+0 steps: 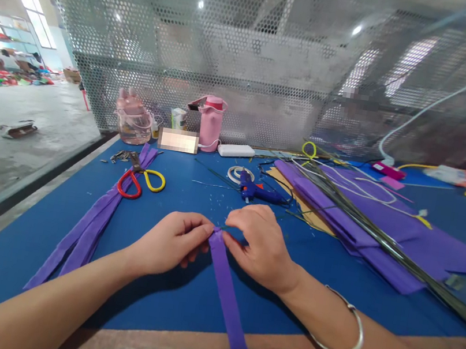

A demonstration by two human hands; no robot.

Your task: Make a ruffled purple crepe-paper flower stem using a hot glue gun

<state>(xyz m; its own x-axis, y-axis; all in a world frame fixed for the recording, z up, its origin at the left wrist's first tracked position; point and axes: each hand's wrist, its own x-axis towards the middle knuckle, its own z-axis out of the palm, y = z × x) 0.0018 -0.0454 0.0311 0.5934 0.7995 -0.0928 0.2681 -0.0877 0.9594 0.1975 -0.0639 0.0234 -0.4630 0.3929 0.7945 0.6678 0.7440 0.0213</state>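
A long purple paper strip (227,296) runs from between my hands down over the table's front edge. My left hand (170,241) pinches the strip's far end from the left, fingers closed. My right hand (260,243) pinches the same end from the right, with a silver bangle (345,331) on that wrist. Both hands hover just above the blue table (153,297).
More purple strips (89,229) lie at left beside red-and-yellow scissors (140,178). A blue glue gun (259,192) and a tape roll (240,174) sit behind my hands. Folded purple paper (382,232) and thin green wires (385,241) cover the right. A pink bottle (211,121) stands by the mesh wall.
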